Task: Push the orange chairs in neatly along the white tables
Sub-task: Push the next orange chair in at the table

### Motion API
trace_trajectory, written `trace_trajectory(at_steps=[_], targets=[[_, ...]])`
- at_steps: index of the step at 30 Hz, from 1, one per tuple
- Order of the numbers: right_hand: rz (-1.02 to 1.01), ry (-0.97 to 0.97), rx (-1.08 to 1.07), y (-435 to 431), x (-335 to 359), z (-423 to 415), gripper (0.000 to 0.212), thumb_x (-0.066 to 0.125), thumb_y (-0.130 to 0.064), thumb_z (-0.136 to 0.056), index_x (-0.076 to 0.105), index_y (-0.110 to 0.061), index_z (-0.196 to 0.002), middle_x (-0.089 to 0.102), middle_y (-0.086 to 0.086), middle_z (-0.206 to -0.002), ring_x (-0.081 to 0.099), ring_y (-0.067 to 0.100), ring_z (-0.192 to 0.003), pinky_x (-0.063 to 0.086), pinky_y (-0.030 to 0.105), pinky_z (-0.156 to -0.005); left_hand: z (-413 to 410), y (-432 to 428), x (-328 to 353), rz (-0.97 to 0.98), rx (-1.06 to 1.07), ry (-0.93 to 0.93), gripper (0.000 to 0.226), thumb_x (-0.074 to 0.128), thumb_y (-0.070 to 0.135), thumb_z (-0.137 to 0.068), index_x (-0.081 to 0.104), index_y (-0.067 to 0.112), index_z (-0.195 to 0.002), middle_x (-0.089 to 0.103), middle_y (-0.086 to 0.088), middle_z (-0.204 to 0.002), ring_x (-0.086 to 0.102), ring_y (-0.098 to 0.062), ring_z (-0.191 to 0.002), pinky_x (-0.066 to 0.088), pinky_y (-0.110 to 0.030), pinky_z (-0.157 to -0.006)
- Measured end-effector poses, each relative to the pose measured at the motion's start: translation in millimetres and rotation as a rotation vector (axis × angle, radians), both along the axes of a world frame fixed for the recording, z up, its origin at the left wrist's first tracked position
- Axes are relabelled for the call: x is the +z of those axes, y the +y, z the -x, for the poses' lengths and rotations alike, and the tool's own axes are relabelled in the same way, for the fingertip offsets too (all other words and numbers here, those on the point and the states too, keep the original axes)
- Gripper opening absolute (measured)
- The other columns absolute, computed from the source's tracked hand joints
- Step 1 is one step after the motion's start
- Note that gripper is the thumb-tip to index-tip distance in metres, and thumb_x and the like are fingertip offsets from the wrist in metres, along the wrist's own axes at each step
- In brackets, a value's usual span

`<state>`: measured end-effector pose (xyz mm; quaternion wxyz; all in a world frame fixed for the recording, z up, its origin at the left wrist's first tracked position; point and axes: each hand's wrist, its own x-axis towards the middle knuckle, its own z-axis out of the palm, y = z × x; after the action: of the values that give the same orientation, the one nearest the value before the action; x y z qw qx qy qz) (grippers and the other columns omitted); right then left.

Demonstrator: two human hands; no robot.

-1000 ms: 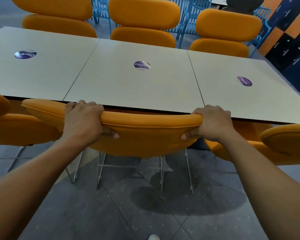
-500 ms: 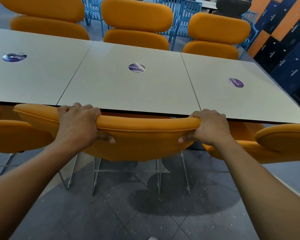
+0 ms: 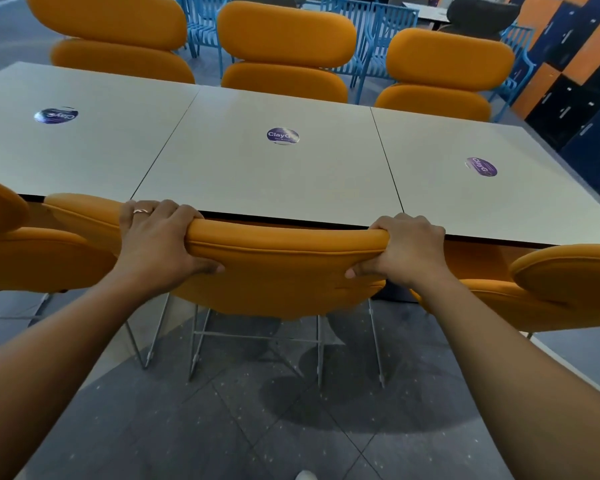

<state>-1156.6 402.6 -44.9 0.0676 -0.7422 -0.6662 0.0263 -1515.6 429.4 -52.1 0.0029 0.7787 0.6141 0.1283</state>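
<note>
Orange padded backrest (image 3: 284,271) of the middle chair: left hand (image 3: 156,237) and right hand (image 3: 409,251) both clamp its top rim, thumbs on the near face, fingers curled over the far side. Backrest top sits right at the near edge of the white desk (image 3: 257,178), seat hidden beneath. Versus a second ago: same grip, chair barely moved against that edge, only the view shifted. Reads as pushed home. Left neighbour chair (image 3: 32,258) and right neighbour chair (image 3: 568,282) line the same edge.
</note>
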Motion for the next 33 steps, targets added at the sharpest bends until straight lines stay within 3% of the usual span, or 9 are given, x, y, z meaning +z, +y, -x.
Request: trace_trajectory(at_steps=[3, 14, 20, 26, 30, 33], targets=[[-0.026, 0.003, 0.018, -1, -1, -1, 0.089, 0.064, -0.093, -0.040, 0.064, -0.038, -0.110, 0.062, -0.005, -0.101, 0.055, 0.026, -0.101, 0.037, 0.044, -0.086, -3, -8, -1, -0.011, 0.026, -0.034, 0.080, 0.074, 0.064, -0.063, 0.049, 0.026, -0.129, 0.049, -0.008, -0.131, 0.030, -0.035, -0.133, 0.005, -0.052, -0.114], [-0.075, -0.001, 0.076, -2, -5, -4, 0.088, 0.066, -0.092, -0.047, 0.062, -0.036, -0.115, 0.064, -0.002, -0.107, 0.055, 0.028, -0.106, 0.039, 0.047, -0.090, -19, -42, 14, 0.084, 0.122, -0.156, 0.082, 0.068, 0.053, -0.078, 0.032, 0.028, -0.147, 0.029, -0.003, -0.154, 0.010, -0.028, -0.146, 0.010, -0.055, -0.117], [-0.046, 0.042, 0.123, -5, -2, -5, 0.082, 0.067, -0.088, -0.056, 0.060, -0.037, -0.120, 0.063, -0.001, -0.115, 0.052, 0.028, -0.112, 0.036, 0.048, -0.093, -20, -57, 20, 0.069, 0.128, -0.259, 0.073, 0.070, 0.048, -0.080, 0.039, 0.028, -0.143, 0.032, -0.001, -0.152, 0.021, -0.027, -0.143, 0.024, -0.057, -0.113], [-0.044, 0.233, 0.189, -13, 13, 15, 0.068, 0.067, -0.079, -0.069, 0.061, -0.038, -0.122, 0.065, -0.007, -0.120, 0.054, 0.021, -0.114, 0.036, 0.049, -0.100, -3, -65, 23, -0.004, 0.111, -0.340, 0.053, 0.067, 0.046, -0.082, 0.053, 0.029, -0.130, 0.047, 0.000, -0.141, 0.038, -0.025, -0.133, 0.033, -0.051, -0.108], [-0.110, 0.385, 0.269, -21, 28, 64, 0.048, 0.072, -0.063, -0.078, 0.067, -0.033, -0.115, 0.068, -0.009, -0.117, 0.059, 0.017, -0.109, 0.046, 0.048, -0.099, 24, -71, 25, -0.005, 0.102, -0.373, 0.048, 0.068, 0.045, -0.082, 0.057, 0.027, -0.126, 0.055, -0.002, -0.133, 0.047, -0.023, -0.124, 0.041, -0.045, -0.101], [-0.135, 0.478, 0.339, -27, 38, 115, 0.036, 0.076, -0.053, -0.081, 0.071, -0.030, -0.109, 0.071, -0.011, -0.105, 0.063, 0.009, -0.095, 0.055, 0.042, -0.089, 60, -83, 25, 0.034, 0.098, -0.420, 0.047, 0.070, 0.040, -0.082, 0.058, 0.024, -0.125, 0.058, -0.002, -0.129, 0.053, -0.019, -0.118, 0.047, -0.040, -0.096]])
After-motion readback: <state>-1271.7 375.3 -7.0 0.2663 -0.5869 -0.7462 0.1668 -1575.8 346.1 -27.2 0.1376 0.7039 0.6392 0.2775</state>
